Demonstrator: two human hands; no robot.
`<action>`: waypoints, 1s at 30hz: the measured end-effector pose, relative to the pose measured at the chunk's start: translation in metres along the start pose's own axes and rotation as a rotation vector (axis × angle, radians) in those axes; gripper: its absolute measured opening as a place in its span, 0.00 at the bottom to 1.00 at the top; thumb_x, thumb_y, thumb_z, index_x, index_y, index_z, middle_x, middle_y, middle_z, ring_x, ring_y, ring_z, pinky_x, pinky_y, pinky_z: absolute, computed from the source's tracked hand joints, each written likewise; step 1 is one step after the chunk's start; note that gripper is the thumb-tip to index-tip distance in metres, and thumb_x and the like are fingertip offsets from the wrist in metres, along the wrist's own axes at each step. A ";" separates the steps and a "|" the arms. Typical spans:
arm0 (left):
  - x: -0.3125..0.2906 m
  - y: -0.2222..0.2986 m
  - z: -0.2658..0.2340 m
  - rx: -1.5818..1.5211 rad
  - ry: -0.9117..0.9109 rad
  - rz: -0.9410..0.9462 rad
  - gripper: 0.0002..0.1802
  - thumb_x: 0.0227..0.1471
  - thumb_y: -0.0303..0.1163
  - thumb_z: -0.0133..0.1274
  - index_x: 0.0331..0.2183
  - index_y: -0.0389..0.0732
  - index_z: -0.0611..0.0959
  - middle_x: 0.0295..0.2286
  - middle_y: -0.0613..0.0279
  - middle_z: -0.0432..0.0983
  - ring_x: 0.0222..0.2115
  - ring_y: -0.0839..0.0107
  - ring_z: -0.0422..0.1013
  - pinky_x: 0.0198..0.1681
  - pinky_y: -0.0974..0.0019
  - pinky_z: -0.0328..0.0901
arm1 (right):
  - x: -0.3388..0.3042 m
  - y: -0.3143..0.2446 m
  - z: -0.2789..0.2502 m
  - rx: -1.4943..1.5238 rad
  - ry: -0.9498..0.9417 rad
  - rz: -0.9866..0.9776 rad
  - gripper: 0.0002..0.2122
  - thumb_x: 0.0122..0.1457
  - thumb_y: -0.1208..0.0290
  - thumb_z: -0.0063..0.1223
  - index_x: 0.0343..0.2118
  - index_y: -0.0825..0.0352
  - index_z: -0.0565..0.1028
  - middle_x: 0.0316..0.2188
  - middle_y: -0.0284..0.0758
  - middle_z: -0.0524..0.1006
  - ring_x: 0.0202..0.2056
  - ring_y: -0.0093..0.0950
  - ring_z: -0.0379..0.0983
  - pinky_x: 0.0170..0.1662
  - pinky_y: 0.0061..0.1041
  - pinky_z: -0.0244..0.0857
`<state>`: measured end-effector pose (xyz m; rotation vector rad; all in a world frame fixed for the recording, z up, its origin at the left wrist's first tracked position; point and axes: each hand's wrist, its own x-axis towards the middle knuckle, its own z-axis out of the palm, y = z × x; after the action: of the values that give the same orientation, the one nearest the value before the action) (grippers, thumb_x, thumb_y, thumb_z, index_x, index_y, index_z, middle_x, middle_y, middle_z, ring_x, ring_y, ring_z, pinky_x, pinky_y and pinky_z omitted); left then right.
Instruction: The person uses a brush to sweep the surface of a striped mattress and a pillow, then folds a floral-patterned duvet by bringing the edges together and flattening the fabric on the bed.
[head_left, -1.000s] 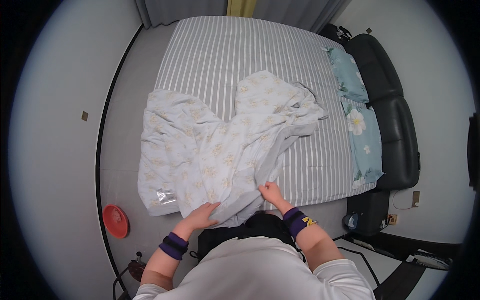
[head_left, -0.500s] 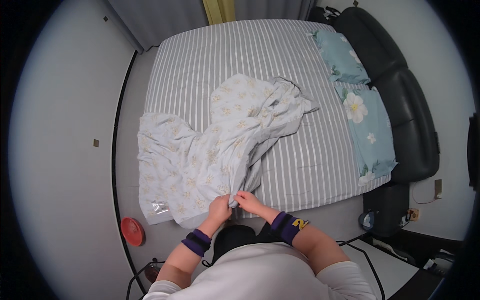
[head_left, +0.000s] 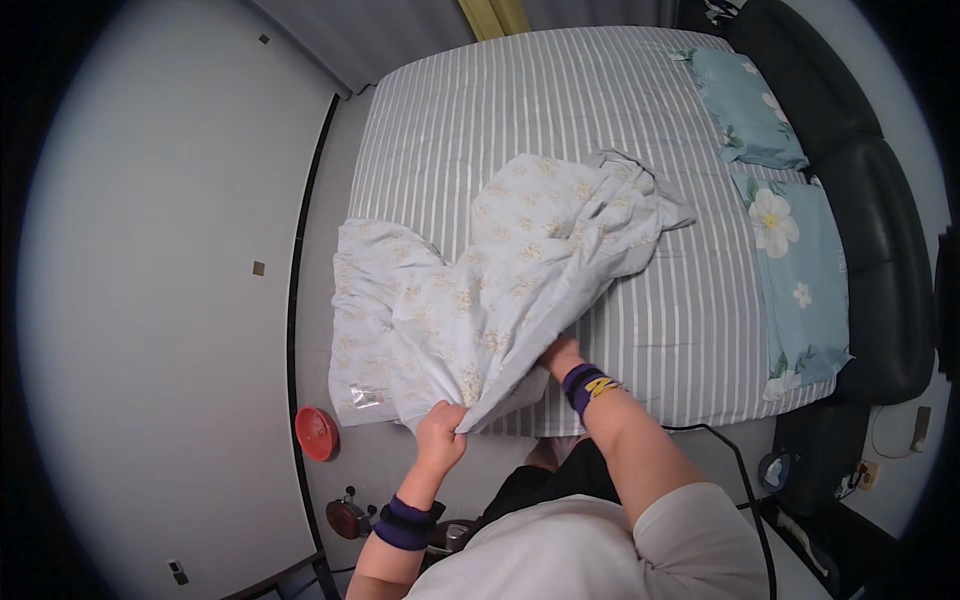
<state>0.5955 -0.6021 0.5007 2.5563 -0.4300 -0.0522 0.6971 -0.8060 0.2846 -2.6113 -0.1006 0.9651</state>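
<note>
Two hands, left hand [head_left: 441,428], right hand [head_left: 558,353], gripping rumpled floral sheet [head_left: 500,290]

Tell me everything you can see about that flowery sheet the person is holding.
The sheet is thin, pale blue-white cloth printed with small yellowish flowers. It lies crumpled and bunched across the striped bed, one part hanging over the bed's near edge. The left hand pinches a corner and lifts it, while the right hand reaches under a nearby fold.
</note>
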 end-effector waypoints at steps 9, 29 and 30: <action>-0.021 -0.038 -0.020 -0.185 0.212 -0.075 0.17 0.28 0.15 0.41 0.25 0.37 0.80 0.20 0.55 0.72 0.25 0.55 0.68 0.28 0.61 0.63 | -0.064 0.107 -0.034 -0.095 0.282 -0.022 0.16 0.45 0.58 0.56 0.38 0.55 0.74 0.34 0.32 0.75 0.39 0.34 0.72 0.38 0.35 0.67; -0.030 -0.098 -0.050 -0.443 0.280 -0.049 0.10 0.35 0.18 0.42 0.22 0.36 0.78 0.19 0.54 0.69 0.23 0.55 0.65 0.26 0.62 0.60 | -0.193 0.089 -0.021 0.204 0.337 0.082 0.13 0.43 0.66 0.57 0.34 0.58 0.76 0.33 0.38 0.75 0.38 0.39 0.71 0.38 0.34 0.65; -0.031 -0.098 -0.052 -0.435 0.260 -0.043 0.10 0.34 0.18 0.42 0.22 0.36 0.78 0.19 0.55 0.69 0.23 0.55 0.65 0.25 0.62 0.60 | -0.184 0.084 -0.022 0.199 0.422 -0.008 0.12 0.44 0.68 0.55 0.35 0.58 0.76 0.36 0.37 0.75 0.38 0.39 0.71 0.38 0.34 0.66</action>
<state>0.6009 -0.4870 0.4920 2.1067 -0.2315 0.1533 0.5657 -0.9259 0.3845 -2.5610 0.0876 0.3810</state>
